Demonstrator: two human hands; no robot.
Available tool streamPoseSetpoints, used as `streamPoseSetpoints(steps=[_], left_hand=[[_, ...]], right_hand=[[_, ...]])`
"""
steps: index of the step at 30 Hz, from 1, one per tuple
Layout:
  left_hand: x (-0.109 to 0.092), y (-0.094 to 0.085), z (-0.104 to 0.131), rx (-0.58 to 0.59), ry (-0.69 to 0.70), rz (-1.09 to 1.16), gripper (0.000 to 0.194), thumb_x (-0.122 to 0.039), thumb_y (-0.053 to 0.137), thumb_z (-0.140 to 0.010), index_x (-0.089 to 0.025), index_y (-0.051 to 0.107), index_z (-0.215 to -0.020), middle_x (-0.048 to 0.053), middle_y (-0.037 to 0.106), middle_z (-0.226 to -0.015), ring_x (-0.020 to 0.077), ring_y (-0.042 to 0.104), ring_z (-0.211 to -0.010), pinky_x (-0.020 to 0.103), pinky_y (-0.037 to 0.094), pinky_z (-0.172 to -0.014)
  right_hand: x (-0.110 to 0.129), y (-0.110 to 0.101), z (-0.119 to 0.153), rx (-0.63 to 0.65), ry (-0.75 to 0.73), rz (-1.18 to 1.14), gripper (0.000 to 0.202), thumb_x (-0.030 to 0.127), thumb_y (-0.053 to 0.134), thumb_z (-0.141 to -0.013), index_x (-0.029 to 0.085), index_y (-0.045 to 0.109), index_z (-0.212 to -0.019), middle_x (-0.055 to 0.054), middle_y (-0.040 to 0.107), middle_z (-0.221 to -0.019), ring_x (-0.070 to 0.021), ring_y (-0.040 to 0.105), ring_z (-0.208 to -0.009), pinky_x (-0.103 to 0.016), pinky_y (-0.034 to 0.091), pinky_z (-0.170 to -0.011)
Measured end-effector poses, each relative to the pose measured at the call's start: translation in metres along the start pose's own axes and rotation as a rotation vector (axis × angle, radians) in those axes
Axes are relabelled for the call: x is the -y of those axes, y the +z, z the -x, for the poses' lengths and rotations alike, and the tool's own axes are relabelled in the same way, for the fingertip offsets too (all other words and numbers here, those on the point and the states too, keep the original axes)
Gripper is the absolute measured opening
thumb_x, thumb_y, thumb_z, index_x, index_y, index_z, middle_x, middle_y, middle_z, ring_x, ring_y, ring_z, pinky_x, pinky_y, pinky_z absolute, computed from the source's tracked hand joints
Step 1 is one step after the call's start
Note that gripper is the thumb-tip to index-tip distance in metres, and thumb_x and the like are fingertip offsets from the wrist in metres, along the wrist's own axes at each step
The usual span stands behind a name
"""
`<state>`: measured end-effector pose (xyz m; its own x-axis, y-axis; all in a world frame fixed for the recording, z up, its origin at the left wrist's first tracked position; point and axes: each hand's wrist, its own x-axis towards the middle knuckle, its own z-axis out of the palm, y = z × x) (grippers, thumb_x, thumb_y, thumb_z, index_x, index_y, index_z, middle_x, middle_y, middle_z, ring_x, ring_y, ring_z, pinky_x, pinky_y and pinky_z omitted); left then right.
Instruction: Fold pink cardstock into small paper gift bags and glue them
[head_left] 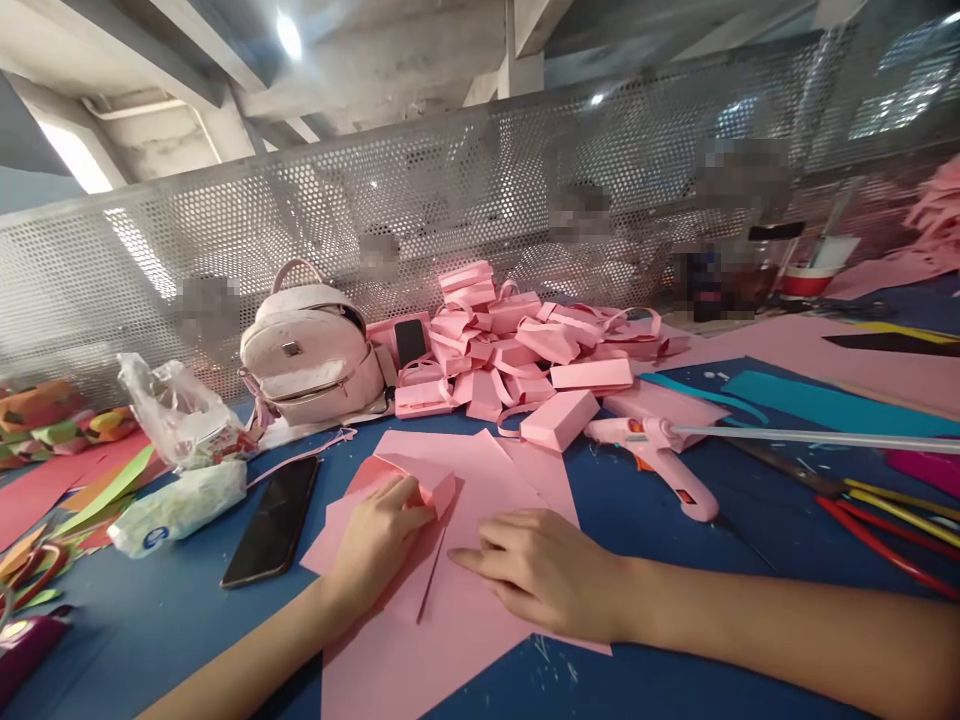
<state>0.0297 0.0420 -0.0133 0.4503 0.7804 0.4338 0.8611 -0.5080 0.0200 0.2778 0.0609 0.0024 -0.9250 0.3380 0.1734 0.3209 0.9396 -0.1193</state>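
A folded pink paper flap (420,485) is pinched in the closed left hand (379,545). The right hand (544,570) is laid flat and open, holding nothing, on the pink sheet (457,640) just beside that pinch. A phone (274,520) is seen left of it.

Bright overhead light, warped edges

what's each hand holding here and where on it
Left hand grips a folded pink paper piece by its near edge; right hand lies flat on the pink sheet.
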Motion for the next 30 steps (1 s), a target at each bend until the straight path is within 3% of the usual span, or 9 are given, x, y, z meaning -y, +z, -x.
streamPoseSetpoints(steps=[7,11,15,21,30], left_hand=[[-0.004,0.0,0.003,0.01,0.04,-0.056,0.029,-0.006,0.051,-0.092,-0.019,0.069,-0.075,0.005,0.063,-0.085,0.0188,0.056,-0.077,0.027,0.043,-0.063],[-0.01,-0.002,0.006,0.059,0.014,-0.034,0.027,-0.008,0.045,-0.094,-0.018,0.066,-0.082,0.007,0.062,-0.088,0.0216,0.056,-0.077,0.031,0.047,-0.065],[-0.013,0.0,0.008,0.055,0.01,0.083,0.026,-0.012,0.041,-0.097,-0.017,0.064,-0.086,0.008,0.062,-0.091,0.022,0.056,-0.077,0.033,0.05,-0.064],[-0.009,0.003,0.011,0.057,-0.027,0.316,0.024,-0.009,0.039,-0.1,-0.019,0.061,-0.107,0.009,0.064,-0.11,0.0206,0.06,-0.097,0.03,0.055,-0.08],[-0.012,-0.005,0.01,0.118,0.04,0.311,0.023,-0.012,0.039,-0.101,-0.018,0.059,-0.092,0.009,0.063,-0.093,0.022,0.058,-0.085,0.03,0.053,-0.07]], right_hand=[[-0.001,0.0,0.0,0.008,-0.011,0.009,0.039,0.022,0.047,-0.097,0.021,0.059,-0.134,-0.005,0.063,-0.09,-0.0195,0.056,-0.076,-0.031,0.033,-0.062],[-0.001,0.002,0.0,-0.002,-0.012,0.004,0.039,0.022,0.047,-0.096,0.021,0.058,-0.133,-0.005,0.063,-0.09,-0.0193,0.054,-0.074,-0.031,0.032,-0.062],[-0.003,0.004,0.0,0.0,-0.017,0.009,0.039,0.022,0.048,-0.096,0.021,0.057,-0.134,-0.004,0.061,-0.089,-0.0198,0.053,-0.074,-0.031,0.031,-0.061],[-0.004,0.007,0.001,-0.009,-0.018,0.024,0.041,0.023,0.051,-0.094,0.021,0.056,-0.135,-0.004,0.062,-0.09,-0.0197,0.052,-0.074,-0.032,0.03,-0.061],[-0.005,0.009,0.0,0.016,-0.015,-0.004,0.043,0.023,0.052,-0.094,0.021,0.052,-0.137,-0.003,0.063,-0.092,-0.0203,0.054,-0.077,-0.033,0.032,-0.063]])
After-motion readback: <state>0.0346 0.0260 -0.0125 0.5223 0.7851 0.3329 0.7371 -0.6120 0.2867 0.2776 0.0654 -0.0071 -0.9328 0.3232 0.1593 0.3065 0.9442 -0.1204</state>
